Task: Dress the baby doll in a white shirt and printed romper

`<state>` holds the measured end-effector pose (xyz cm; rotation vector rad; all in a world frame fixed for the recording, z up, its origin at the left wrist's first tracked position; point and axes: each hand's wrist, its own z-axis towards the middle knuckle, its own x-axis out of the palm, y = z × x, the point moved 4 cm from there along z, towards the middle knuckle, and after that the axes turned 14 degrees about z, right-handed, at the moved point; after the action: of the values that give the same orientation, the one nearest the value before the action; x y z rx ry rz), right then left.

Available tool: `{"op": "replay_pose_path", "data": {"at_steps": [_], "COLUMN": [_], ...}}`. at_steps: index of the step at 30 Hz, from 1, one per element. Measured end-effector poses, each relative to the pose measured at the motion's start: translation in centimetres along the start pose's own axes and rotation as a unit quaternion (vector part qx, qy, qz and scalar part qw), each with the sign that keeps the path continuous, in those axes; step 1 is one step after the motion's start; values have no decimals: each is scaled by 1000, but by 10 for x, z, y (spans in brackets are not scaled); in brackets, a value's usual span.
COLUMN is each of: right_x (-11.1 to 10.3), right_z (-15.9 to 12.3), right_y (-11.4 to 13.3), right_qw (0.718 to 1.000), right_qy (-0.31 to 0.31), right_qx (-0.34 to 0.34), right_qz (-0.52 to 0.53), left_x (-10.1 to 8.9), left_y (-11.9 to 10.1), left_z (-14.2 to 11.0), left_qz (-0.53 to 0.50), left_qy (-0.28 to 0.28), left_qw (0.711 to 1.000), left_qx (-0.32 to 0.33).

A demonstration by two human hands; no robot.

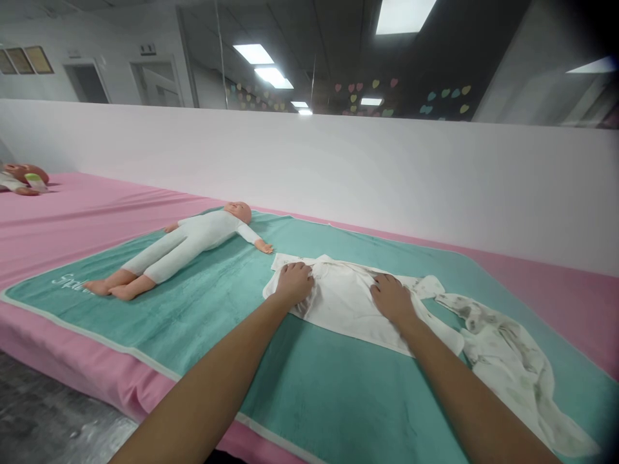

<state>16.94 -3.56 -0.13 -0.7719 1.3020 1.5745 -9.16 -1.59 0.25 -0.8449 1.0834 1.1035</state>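
A white baby garment [345,303] lies spread flat on a teal blanket [227,303]. My left hand [293,282] rests on the garment's left end, its fingers curled into the cloth. On the garment's right part my right hand [391,298] lies palm down with the fingers stretched flat. A baby doll [186,248] in a white suit lies on its back on the blanket, to the left of both hands and apart from them.
A second, patterned white cloth [512,361] lies crumpled at the right on the blanket. The blanket covers a pink mattress [72,212] with a white wall [387,174] behind. Another doll [22,177] lies at the far left. Grey floor shows bottom left.
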Motion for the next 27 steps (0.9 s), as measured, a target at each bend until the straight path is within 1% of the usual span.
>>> {"op": "replay_pose_path", "data": {"at_steps": [4, 11, 18, 27], "right_x": [0, -1, -1, -3], "right_z": [0, -1, -1, -3], "right_y": [0, 2, 2, 4], "right_qw": [1000, 1000, 1000, 1000], "right_qy": [-2, 3, -1, 8], "right_qx": [-5, 4, -1, 7], "right_qz": [-3, -8, -1, -2], "left_x": [-1, -3, -2, -4], "left_y": [0, 0, 0, -1], "left_z": [0, -1, -1, -2], "left_qz": [0, -8, -5, -2], "left_qy": [-4, 10, 3, 10], "left_qw": [1000, 1000, 1000, 1000], "left_qx": [1, -1, 0, -4]}}
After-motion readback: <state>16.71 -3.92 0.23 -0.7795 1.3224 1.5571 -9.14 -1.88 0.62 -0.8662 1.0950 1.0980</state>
